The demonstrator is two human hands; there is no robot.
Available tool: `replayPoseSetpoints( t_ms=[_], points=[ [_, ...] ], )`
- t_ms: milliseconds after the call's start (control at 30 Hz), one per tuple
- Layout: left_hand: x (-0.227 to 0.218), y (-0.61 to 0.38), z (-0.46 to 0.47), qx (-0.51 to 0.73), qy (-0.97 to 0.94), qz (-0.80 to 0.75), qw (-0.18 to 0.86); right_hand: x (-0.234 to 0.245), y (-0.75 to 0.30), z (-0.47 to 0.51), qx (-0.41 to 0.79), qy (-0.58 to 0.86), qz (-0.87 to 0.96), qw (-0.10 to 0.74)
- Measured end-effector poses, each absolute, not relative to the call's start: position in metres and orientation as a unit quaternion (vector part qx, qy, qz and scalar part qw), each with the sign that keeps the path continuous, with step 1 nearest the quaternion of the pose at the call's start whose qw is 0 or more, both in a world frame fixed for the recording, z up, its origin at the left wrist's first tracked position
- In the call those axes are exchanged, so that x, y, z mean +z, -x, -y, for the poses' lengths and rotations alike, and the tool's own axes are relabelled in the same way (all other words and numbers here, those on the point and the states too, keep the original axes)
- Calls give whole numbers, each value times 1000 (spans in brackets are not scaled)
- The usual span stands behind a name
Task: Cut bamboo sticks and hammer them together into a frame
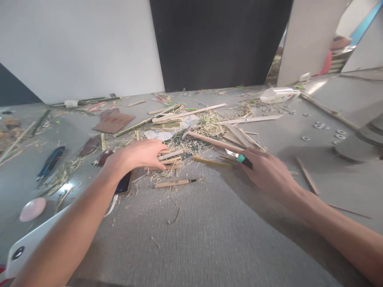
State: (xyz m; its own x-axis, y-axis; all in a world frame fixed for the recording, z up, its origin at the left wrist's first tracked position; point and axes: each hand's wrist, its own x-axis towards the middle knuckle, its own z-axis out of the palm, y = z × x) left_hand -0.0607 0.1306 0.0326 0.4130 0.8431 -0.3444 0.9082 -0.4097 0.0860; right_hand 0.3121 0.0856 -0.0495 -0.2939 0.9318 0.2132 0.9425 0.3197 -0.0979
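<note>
My left hand [140, 153] reaches over a small group of bamboo strips [172, 160], its thumb and fingers apart around the strip ends. Whether it touches them is hard to tell. In my right hand [266, 169] is a utility knife [244, 160] with a teal and black body, its bare blade pointing left. A hammer [214, 141] lies on the shavings, its wooden handle running to just beside the right fingers. Nearer to me, a wooden-handled carving tool [175, 183] with a dark tip rests on the grey table [179, 247].
Bamboo shavings [212, 123] and longer strips cover the middle. At left lie a blue cutter [51, 161], sandpaper [113, 122], a pink egg-shaped object [32, 209] and phones. Several washers [320, 125], a clear plastic bottle [278, 95] and a dark round object [362, 141] sit at right.
</note>
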Motion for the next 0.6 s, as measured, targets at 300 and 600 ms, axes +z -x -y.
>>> replayPoseSetpoints(
  t_ms=[300,600],
  points=[
    [20,61,-135,-151,-825,-530,128,-49,-314,-85,-23,574,809,123],
    [29,63,-140,-118,-825,-535,137,-46,-313,-83,-11,565,814,137]
  ],
)
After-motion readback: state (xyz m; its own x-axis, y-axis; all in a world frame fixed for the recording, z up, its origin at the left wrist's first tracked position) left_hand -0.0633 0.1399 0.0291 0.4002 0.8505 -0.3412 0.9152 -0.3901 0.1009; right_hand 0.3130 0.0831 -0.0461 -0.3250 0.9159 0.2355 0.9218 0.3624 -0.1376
